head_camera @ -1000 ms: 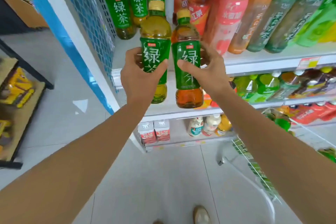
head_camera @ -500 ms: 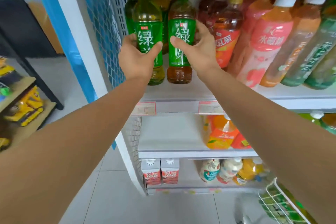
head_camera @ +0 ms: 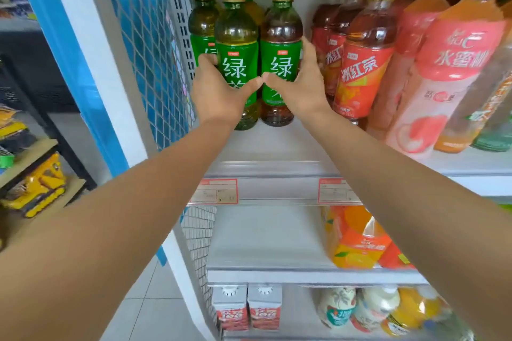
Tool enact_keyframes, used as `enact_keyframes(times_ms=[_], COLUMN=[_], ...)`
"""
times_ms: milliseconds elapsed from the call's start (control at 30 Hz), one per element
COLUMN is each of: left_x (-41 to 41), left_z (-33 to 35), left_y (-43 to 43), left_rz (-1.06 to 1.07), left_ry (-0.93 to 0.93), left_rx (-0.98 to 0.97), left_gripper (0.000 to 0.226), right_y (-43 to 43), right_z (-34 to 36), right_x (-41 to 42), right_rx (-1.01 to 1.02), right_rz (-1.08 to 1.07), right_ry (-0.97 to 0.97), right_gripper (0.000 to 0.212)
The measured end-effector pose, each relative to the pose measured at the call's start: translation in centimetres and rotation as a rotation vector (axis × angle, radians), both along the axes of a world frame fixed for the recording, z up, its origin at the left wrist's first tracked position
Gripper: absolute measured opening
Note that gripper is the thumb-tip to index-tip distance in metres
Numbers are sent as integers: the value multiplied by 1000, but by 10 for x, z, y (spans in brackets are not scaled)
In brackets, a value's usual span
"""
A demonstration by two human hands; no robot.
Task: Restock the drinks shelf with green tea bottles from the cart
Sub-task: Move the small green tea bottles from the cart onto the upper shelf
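Two green tea bottles with green labels and gold caps stand upright side by side on the white drinks shelf (head_camera: 273, 147), at its left end. My left hand (head_camera: 214, 94) grips the left green tea bottle (head_camera: 236, 36), which holds yellow-green liquid. My right hand (head_camera: 300, 86) grips the right green tea bottle (head_camera: 281, 33), which holds darker brown liquid. My thumbs nearly meet between the two labels. Both bottle bases appear to rest on the shelf. More green tea bottles (head_camera: 202, 22) stand behind them. The cart is out of view.
Red iced tea bottles (head_camera: 365, 63) stand right beside my right hand, then pink peach drink bottles (head_camera: 435, 77). A blue mesh side panel (head_camera: 144, 44) bounds the shelf on the left. Orange packs (head_camera: 357, 238) sit on the shelf below. Yellow toy trucks (head_camera: 38, 188) lie on a low rack at left.
Both hands have carried the two bottles up from in front of the shelf edge and deeper onto the shelf, in front of the back row of green tea.
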State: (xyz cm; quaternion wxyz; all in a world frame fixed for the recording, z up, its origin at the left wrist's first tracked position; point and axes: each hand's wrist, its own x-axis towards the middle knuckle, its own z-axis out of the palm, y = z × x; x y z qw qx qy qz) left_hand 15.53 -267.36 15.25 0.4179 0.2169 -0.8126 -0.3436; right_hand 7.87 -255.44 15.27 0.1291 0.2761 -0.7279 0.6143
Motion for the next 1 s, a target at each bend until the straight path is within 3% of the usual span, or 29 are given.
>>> enact_keyframes(times_ms=[133,300,700,867,1000], left_x=[14,3,-23,6,46], left_z=[-16,-8,-13,-16,-16], left_y=[-10,-13,3,26,60], left_rz=[-19,-13,96,78,-21], left_ry=[-165,-246,-220,-134,-16], left_rx=[-74,-56,-31,-89,-136], left_gripper=[76,56,63,33,19], right_y=[2,2,6,23,62], right_z=[-15,-8,-6,-7,-9], right_x=[-9,-12,-9,25,74], right_rx=[163,215,259,156,66], right_rz=[-57,-114,-148,-177,-128], right_ry=[-158,-146,-166,-132,-134], right_gripper=[81,63,61,53,26])
